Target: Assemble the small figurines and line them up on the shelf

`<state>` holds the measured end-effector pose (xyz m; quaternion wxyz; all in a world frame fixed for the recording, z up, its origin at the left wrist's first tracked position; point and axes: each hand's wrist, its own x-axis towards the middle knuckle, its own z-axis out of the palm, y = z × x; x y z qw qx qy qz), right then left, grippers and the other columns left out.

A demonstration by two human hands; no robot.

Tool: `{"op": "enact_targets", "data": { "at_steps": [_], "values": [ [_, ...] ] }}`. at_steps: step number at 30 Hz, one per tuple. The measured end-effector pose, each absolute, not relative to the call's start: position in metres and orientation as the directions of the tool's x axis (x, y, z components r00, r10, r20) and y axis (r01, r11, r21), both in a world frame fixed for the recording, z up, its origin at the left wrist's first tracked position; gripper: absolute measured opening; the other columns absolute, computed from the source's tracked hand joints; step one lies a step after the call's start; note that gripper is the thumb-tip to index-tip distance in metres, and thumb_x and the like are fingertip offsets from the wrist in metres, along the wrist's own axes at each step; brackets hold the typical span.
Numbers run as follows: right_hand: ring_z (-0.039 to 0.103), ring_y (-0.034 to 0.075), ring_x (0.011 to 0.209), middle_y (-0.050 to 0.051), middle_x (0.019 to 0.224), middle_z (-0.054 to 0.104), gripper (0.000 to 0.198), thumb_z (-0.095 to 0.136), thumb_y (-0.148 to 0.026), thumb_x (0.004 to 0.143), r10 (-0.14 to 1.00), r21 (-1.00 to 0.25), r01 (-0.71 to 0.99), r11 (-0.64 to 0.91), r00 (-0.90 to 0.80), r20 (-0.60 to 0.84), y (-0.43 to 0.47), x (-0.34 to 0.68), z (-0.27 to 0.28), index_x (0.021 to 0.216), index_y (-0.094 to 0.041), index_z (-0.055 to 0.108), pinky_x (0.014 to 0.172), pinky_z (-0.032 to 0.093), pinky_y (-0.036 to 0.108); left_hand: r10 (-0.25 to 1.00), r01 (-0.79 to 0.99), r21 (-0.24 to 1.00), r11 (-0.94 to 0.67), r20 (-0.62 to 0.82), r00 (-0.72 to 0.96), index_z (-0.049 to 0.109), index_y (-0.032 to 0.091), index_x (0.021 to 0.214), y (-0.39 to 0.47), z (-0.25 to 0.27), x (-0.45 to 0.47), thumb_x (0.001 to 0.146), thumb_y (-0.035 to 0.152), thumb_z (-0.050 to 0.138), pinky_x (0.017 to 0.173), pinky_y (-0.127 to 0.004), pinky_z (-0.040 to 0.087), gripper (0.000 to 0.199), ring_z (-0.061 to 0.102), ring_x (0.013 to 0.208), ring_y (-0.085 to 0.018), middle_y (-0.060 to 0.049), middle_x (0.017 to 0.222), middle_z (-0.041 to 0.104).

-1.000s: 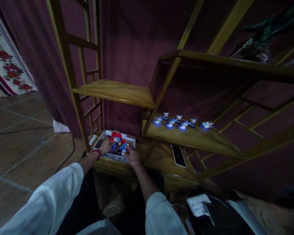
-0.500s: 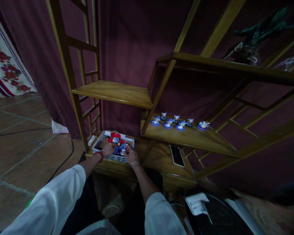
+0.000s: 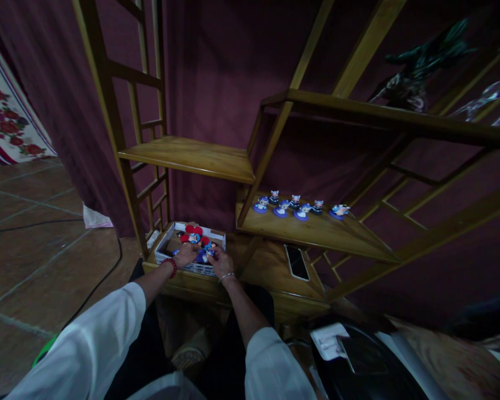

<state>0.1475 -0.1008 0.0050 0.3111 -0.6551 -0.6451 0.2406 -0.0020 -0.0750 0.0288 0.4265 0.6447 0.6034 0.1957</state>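
A shallow white box [image 3: 223, 241] with a patterned front stands on the low wooden ledge, holding small figurines in red, blue and purple. Inside it, my right hand [image 3: 222, 263] pinches a purple-and-white figurine [image 3: 207, 255]. My left hand [image 3: 185, 255], with a red bead bracelet at its wrist, reaches over the box's front wall. Its fingers are curled close beside the same figurine, and what they grip is hidden. Behind the hands lie a red figurine base [image 3: 194, 229] and a blue figurine [image 3: 194, 238].
Several purple-and-white figurines [image 3: 282, 208] and dark cat-eared figurines [image 3: 295, 200] stand on the right shelf [image 3: 316, 236]. A phone [image 3: 297, 263] lies on the ledge below. A wooden shelf [image 3: 187, 157] overhangs the box. A green ornament [image 3: 425, 61] sits higher up.
The view has shifted slightly, so the shelves sit a little further left. Both hands stay in the box, with small finger movements around the purple figurine.
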Motion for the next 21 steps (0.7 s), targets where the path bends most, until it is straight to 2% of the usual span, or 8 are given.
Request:
{"op": "enact_targets", "data": {
  "at_steps": [4, 10, 15, 21],
  "values": [
    [0.062, 0.012, 0.071, -0.001, 0.078, 0.067, 0.026, 0.058, -0.033, 0.07, 0.99, -0.74, 0.671, 0.047, 0.068, 0.125, -0.1, 0.149, 0.003, 0.094, -0.022, 0.06, 0.066, 0.046, 0.02, 0.934, 0.513, 0.844, 0.157, -0.296, 0.202, 0.062, 0.013, 0.094, -0.078, 0.029, 0.0, 0.076, 0.008, 0.042, 0.061, -0.021, 0.051, 0.028, 0.06, 0.07, -0.012, -0.003, 0.083, 0.064],
    [0.062, 0.015, 0.069, 0.0, 0.075, 0.067, 0.025, 0.058, -0.032, 0.068, 0.983, -0.796, 0.603, 0.057, 0.103, 0.148, -0.094, 0.151, -0.007, 0.09, -0.021, 0.06, 0.065, 0.049, 0.025, 0.925, 0.217, 0.939, 0.267, -0.313, 0.214, 0.06, 0.008, 0.085, -0.081, 0.031, -0.002, 0.073, 0.007, 0.047, 0.063, -0.028, 0.052, 0.018, 0.058, 0.074, -0.017, -0.007, 0.08, 0.062],
    [0.06, 0.011, 0.056, -0.004, 0.072, 0.066, 0.029, 0.054, -0.032, 0.07, 0.988, -0.901, 0.431, 0.052, 0.111, 0.11, -0.09, 0.153, -0.014, 0.098, -0.024, 0.06, 0.057, 0.05, 0.023, 0.914, 0.011, 0.935, 0.354, -0.349, 0.206, 0.057, 0.01, 0.083, -0.081, 0.031, -0.002, 0.068, 0.006, 0.054, 0.067, -0.031, 0.053, 0.016, 0.057, 0.079, -0.019, -0.007, 0.081, 0.059],
    [0.061, 0.013, 0.057, -0.004, 0.073, 0.066, 0.029, 0.057, -0.032, 0.065, 0.993, -0.956, 0.292, 0.0, 0.116, 0.036, -0.087, 0.156, -0.015, 0.092, -0.024, 0.064, 0.054, 0.051, 0.023, 0.899, -0.093, 0.916, 0.39, -0.357, 0.251, 0.057, 0.012, 0.079, -0.083, 0.029, -0.001, 0.067, 0.003, 0.055, 0.073, -0.033, 0.052, 0.015, 0.058, 0.079, -0.018, -0.004, 0.075, 0.057]
  ]
}}
